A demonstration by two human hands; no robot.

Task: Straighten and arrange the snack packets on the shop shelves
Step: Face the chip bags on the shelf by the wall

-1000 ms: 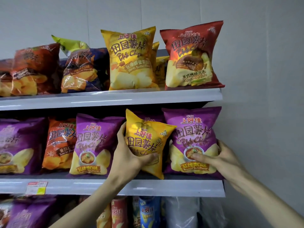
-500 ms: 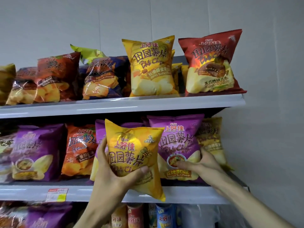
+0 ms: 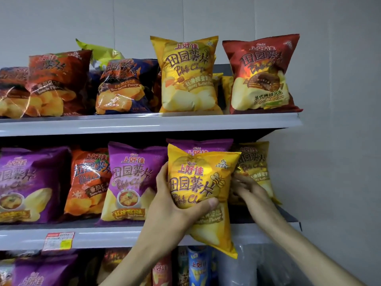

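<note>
The middle shelf (image 3: pixel 103 237) is being worked at its right end. The top shelf (image 3: pixel 144 124) is being left alone, with a honey butter packet (image 3: pixel 185 75) and a red ribs packet (image 3: pixel 261 75) standing upright at its right.

On the middle shelf, an orange tomato packet (image 3: pixel 88 178) and a purple packet (image 3: pixel 132 178) are being left side by side, just left of the work.

The held yellow packet (image 3: pixel 202 182) is being carried clear of the middle shelf, tilted, with its lower corner hanging below the shelf lip. A second ago it was wedged between two purple packets. It is now being held in front of the right-hand purple packet (image 3: pixel 198 146), of which only the top edge is showing. That purple packet stood at the shelf end a second ago and is now sitting further in. A shelved yellow packet (image 3: pixel 255 162) of the same flavour is being exposed at the far right. It is judged that flavours are being grouped and that the held packet is being brought to join its match. The step is not yet finished.

The left hand (image 3: pixel 171 205) is gripping the held yellow packet, the thumb being pressed across its front and the fingers (image 3: pixel 162 176) being wrapped round its left edge. The right hand (image 3: pixel 247 188) is being reached against the shelved yellow packet. Its fingertips are blurred and partly hidden, so it cannot be told whether anything is being grasped.

A price label (image 3: pixel 58 240) is being left fixed on the shelf lip.
</note>
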